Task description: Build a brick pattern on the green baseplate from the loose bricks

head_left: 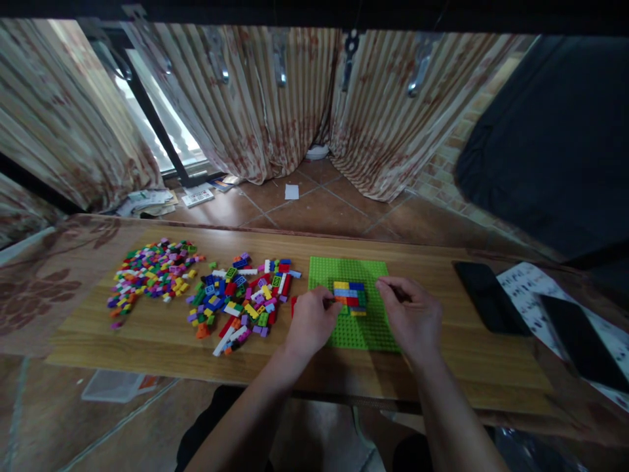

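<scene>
A green baseplate (348,270) lies on the wooden table, with a small block of stacked bricks (350,294) in yellow, blue, red and green on its middle. My left hand (310,322) rests at the plate's left edge, fingers curled and touching the left side of the block; a red brick (293,305) shows just behind the hand. My right hand (410,314) sits on the plate's right side, fingers pinched together near the block's right side. What either hand pinches is too small to make out.
Two heaps of loose coloured bricks lie left of the plate, a near heap (240,295) and a far-left heap (150,270). Two dark phones (486,296) (582,341) and a printed sheet (528,288) lie at the right. Curtains hang beyond the table.
</scene>
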The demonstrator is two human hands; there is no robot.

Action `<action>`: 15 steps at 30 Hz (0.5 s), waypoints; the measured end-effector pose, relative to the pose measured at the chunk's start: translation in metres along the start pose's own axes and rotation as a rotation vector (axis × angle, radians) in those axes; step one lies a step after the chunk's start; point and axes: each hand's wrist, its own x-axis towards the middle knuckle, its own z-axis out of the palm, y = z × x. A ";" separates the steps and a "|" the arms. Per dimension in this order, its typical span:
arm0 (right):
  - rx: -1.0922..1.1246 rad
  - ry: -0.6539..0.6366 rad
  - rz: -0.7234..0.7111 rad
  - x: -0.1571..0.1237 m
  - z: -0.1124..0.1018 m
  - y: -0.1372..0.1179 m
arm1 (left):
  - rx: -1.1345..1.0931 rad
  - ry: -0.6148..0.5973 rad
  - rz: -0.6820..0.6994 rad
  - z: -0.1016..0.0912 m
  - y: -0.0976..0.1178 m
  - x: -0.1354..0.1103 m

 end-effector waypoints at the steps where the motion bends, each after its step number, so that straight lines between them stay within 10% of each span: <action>1: 0.002 0.000 0.004 0.000 0.001 0.000 | 0.009 0.003 -0.004 0.001 0.000 0.000; 15: 0.007 -0.023 -0.015 -0.006 0.019 -0.010 | -0.020 0.096 0.006 -0.003 0.008 -0.009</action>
